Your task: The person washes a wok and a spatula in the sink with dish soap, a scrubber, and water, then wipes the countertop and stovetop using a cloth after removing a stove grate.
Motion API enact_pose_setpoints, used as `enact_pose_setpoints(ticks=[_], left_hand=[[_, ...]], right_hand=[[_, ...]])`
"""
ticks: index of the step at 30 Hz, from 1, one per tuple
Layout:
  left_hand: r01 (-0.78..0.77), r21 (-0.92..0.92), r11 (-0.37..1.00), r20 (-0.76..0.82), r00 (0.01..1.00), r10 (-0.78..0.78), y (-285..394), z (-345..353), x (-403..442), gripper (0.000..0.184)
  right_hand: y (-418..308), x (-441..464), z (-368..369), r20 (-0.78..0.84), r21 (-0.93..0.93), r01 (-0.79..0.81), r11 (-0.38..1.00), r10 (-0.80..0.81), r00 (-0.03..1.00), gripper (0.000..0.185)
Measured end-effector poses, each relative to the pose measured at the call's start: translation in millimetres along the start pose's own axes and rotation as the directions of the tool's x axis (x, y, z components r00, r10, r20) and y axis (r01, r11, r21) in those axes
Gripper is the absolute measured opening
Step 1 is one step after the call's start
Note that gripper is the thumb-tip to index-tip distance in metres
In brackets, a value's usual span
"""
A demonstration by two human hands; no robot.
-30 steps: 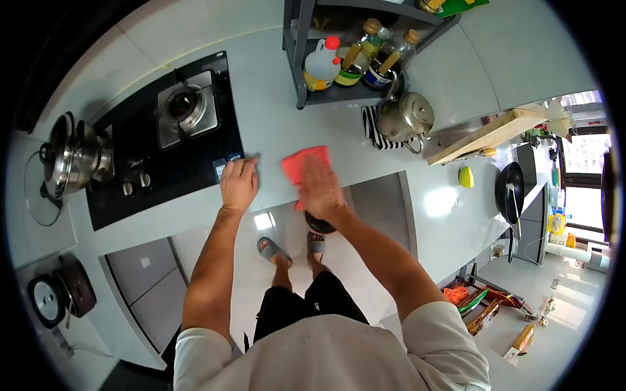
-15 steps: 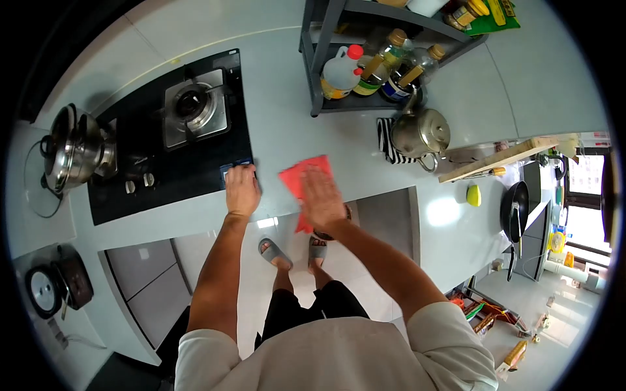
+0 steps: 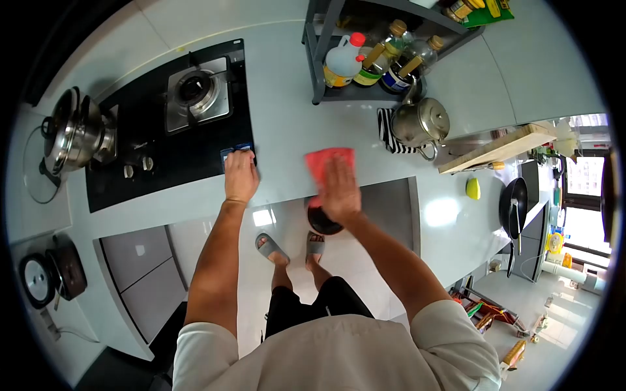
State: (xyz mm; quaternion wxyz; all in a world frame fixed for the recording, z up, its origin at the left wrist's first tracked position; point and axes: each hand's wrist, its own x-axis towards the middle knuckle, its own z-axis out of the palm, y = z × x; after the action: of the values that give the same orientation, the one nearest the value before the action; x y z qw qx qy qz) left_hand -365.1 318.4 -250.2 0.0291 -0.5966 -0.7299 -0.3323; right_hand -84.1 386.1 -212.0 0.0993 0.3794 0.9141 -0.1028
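My right hand presses a red cloth against the pale countertop near its front edge, fingers extended over it. Part of the cloth hangs past the edge. My left hand rests at the front right corner of the black gas hob, its fingers slightly bent over a blue label and nothing seen in them. To the right of the cloth, a metal kettle stands on a black-and-white striped cloth.
A grey rack holds several bottles behind the kettle. A steel pot stands at the hob's left. On the right are a wooden board, a yellow-green piece and a frying pan. Below the counter edge is a dark round object.
My right hand has slid the red cloth to the right along the counter. My left hand stays at the hob's corner, fingers now more bent. The view has shifted slightly.
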Motion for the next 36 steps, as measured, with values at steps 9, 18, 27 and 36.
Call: enact_pose_setpoints(ticks=[9,18,27,36], left_hand=[[0.047,-0.155,0.987,0.031,0.999,-0.043,-4.3,-16.1,12.4,0.026],[0.275,-0.252,0.928,0.13,0.96,-0.249,-17.9,-20.4,63.9,0.036],[0.28,-0.296,0.913,0.105,0.96,-0.261,-39.7,-19.9,120.0,0.031],[0.271,-0.35,0.897,0.079,0.962,-0.26,-51.5,-9.6,159.9,0.035]], right_hand=[[-73.4,55.1,3.9,-0.227,0.17,-0.196,0.966,0.232,0.946,0.076],[-90.0,106.6,3.6,-0.339,0.232,-0.234,0.944,0.304,0.89,0.071],[-61.1,272.6,-26.5,-0.489,0.24,-0.274,0.931,0.36,0.795,0.067],[-28.6,399.7,-59.5,-0.572,0.341,-0.397,0.852,0.524,0.632,0.05]])
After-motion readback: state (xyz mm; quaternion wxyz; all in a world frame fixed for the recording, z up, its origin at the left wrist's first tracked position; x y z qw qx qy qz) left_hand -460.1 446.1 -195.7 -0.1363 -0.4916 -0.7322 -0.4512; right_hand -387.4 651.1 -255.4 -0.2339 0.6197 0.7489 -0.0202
